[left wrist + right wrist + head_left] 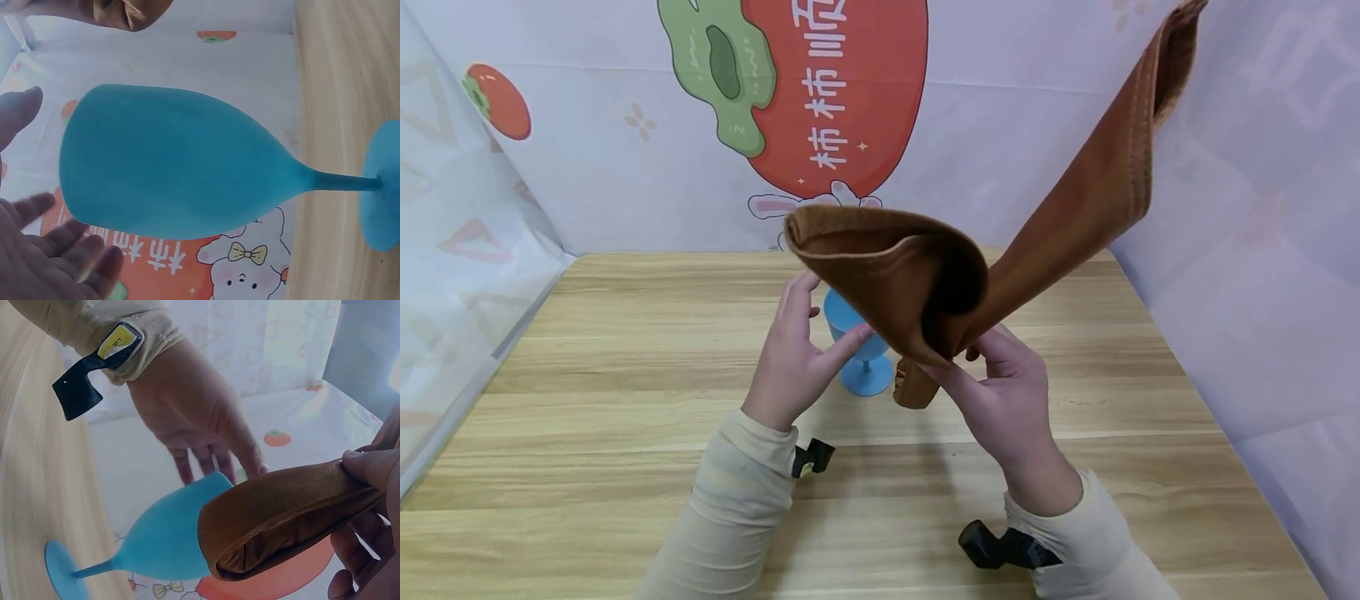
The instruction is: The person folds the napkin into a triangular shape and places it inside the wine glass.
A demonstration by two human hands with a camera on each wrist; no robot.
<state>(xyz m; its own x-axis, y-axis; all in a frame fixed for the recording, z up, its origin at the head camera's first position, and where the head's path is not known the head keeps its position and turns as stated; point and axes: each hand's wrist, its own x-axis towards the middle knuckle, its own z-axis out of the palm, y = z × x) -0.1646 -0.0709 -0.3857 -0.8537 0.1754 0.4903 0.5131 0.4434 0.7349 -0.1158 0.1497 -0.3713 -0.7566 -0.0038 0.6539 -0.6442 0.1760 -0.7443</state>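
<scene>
A blue wine goblet (842,315) stands upright on the table, partly hidden in the head view by a folded brown cloth napkin (1067,217). Around the goblet's rim my left hand (793,354) is spread, thumb and fingers apart; whether a fingertip touches the rim I cannot tell. My right hand (1011,396) pinches the napkin at its gathered middle, and two folded wings fan out above. The napkin's lower end (231,544) hangs beside the goblet's rim in the right wrist view. The left wrist view has the goblet's bowl (175,162) in full.
The wood-grain table (625,400) is bordered at the back by a white printed cloth (1037,150) with a large persimmon drawing (865,100). More pale cloth hangs at the left and right sides. A black camera mount (1000,546) sits on the right wrist.
</scene>
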